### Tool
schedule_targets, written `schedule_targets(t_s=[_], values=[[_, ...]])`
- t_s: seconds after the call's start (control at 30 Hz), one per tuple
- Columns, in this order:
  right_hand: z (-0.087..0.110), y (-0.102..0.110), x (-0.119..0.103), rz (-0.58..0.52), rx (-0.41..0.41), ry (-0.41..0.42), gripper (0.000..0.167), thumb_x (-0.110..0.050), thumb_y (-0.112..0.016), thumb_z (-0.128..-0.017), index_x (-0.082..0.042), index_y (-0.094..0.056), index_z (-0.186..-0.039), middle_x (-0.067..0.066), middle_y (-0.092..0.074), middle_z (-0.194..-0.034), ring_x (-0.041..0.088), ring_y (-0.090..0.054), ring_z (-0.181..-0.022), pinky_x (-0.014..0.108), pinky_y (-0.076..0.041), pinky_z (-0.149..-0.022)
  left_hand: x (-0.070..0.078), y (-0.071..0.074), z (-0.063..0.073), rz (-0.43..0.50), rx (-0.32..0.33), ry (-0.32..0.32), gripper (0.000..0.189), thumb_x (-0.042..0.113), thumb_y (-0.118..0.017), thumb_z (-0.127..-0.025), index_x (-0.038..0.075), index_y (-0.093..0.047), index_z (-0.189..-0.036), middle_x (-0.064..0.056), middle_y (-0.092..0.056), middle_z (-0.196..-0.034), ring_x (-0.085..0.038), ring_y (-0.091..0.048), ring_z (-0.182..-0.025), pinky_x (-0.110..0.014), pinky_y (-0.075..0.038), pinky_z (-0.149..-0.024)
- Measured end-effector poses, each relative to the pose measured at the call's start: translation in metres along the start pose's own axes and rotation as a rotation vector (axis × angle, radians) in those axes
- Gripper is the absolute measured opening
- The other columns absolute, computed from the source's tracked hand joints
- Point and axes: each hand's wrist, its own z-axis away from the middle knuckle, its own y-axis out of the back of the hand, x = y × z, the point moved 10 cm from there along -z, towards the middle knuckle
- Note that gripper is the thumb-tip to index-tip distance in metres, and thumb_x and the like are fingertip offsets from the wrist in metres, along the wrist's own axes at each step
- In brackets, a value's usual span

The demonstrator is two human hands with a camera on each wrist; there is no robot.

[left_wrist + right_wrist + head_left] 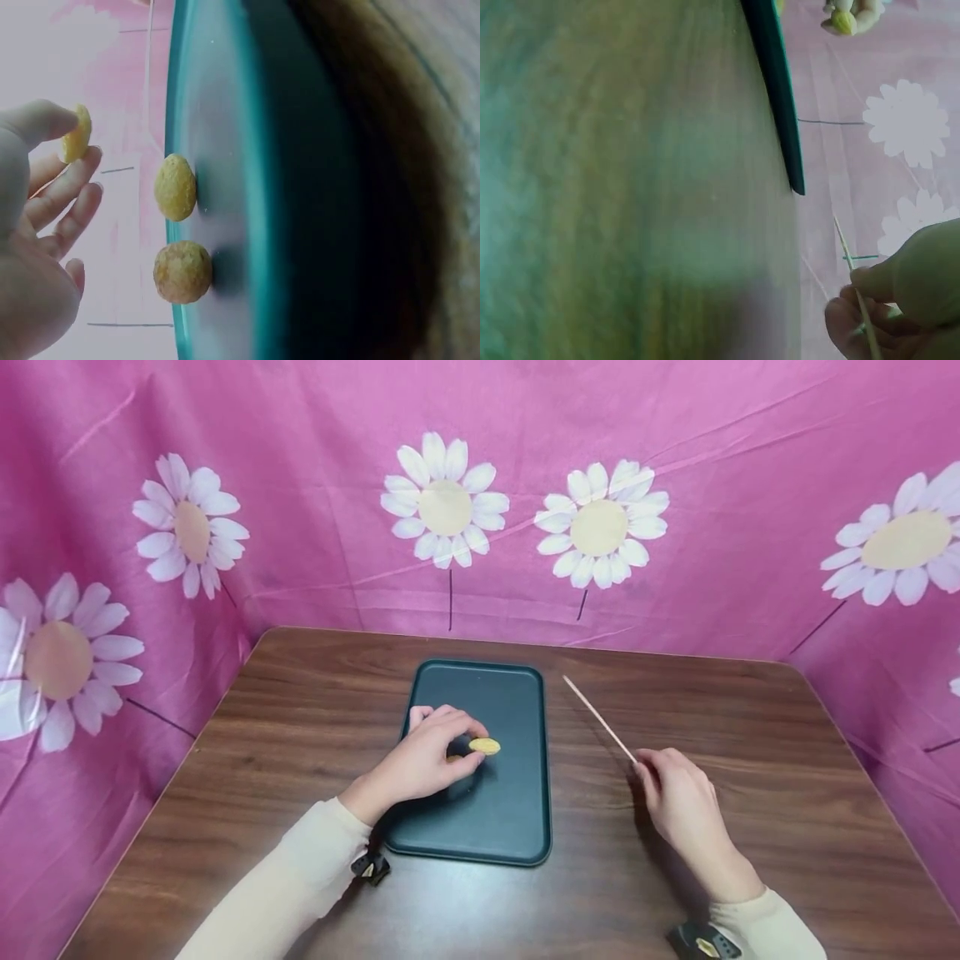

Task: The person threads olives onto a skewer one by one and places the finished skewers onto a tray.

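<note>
My left hand (426,758) pinches a small yellow oval food piece (484,746) between thumb and fingertip, above the dark green tray (495,814). In the left wrist view, a yellow oval piece (175,187) and a rounder, brownish, rough-skinned ball (183,271) lie on the tray; the hand mostly hides them in the head view. Right of the tray, my right hand (684,806) holds a thin wooden skewer (598,718) near one end. The skewer's free end points away and leftward, and its tip is apart from the food piece.
The tray lies on a brown wood-grain table (315,693). A pink cloth (315,435) with white daisies hangs behind and along both sides. Each wrist wears a dark strap device (371,867).
</note>
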Motion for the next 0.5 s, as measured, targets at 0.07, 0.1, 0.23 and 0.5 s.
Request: schedule_targets(t_s=[0.07, 0.1, 0.23, 0.5], values=[[-0.002, 0.004, 0.001, -0.003, 0.032, 0.004, 0.011, 0.007, -0.077, -0.09, 0.003, -0.077, -0.1, 0.014, -0.073, -0.088, 0.033, -0.069, -0.076, 0.056, -0.053, -0.068, -0.002, 0.003, 0.0, 0.03, 0.008, 0.005, 0.018, 0.019, -0.081, -0.096, 0.016, -0.075, -0.113, 0.003, -0.076, -0.11, -0.018, -0.063, -0.107, -0.047, -0.033, -0.102], [-0.002, 0.006, 0.002, -0.004, 0.044, 0.005, 0.01, 0.007, -0.077, -0.091, 0.003, -0.077, -0.1, 0.013, -0.072, -0.087, 0.031, -0.067, -0.074, 0.054, -0.052, -0.066, -0.004, 0.004, 0.001, 0.047, 0.011, 0.008, 0.018, 0.019, -0.081, -0.097, 0.016, -0.075, -0.114, 0.003, -0.076, -0.11, -0.018, -0.063, -0.108, -0.047, -0.035, -0.102], [-0.003, 0.014, 0.002, -0.01, 0.082, 0.023, 0.013, 0.008, -0.076, -0.09, -0.001, -0.076, -0.1, 0.009, -0.068, -0.086, 0.019, -0.057, -0.071, 0.038, -0.045, -0.062, -0.007, 0.009, 0.001, 0.118, 0.026, 0.021, 0.019, 0.018, -0.079, -0.098, 0.015, -0.075, -0.117, 0.003, -0.075, -0.111, -0.016, -0.062, -0.108, -0.044, -0.044, -0.101], [-0.007, 0.029, -0.005, -0.072, 0.131, 0.12, 0.021, 0.01, -0.075, -0.089, -0.004, -0.078, -0.105, -0.001, -0.063, -0.081, 0.004, -0.045, -0.068, 0.024, -0.035, -0.06, -0.017, 0.017, 0.005, 0.258, 0.059, 0.091, 0.023, 0.016, -0.077, -0.1, 0.015, -0.075, -0.123, 0.001, -0.072, -0.117, -0.021, -0.061, -0.106, -0.034, -0.05, -0.084]])
